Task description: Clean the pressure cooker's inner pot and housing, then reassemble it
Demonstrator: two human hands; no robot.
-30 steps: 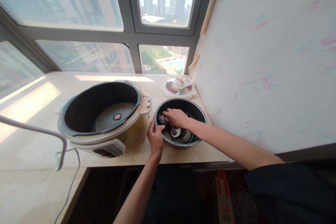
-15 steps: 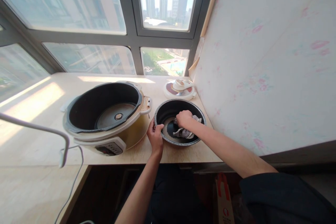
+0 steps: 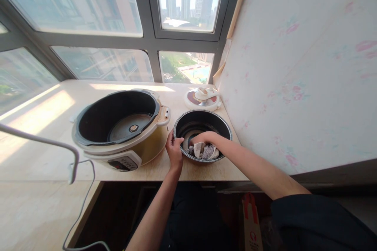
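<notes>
A dark inner pot [image 3: 212, 122] sits on the pale counter near the right wall. My left hand [image 3: 174, 151] grips the pot's left rim, thumb over the edge. Inside the pot, my right hand [image 3: 206, 139] presses a grey and white cloth [image 3: 204, 151] against the near inside wall, fingers closed on it. Left of the pot stands an open yellow electric cooker [image 3: 119, 127], its dark chamber holding nothing.
A round white lid [image 3: 203, 99] lies behind the pot by the wall. The cooker's white cord [image 3: 79, 208] hangs over the counter's front edge [image 3: 118, 174]. A white bar [image 3: 44, 143] juts in from the left. A paper bag [image 3: 251, 223] stands below the counter.
My right hand has swept the cloth from the pot's far left side round to the near inside wall. My left hand has stayed on the rim.
</notes>
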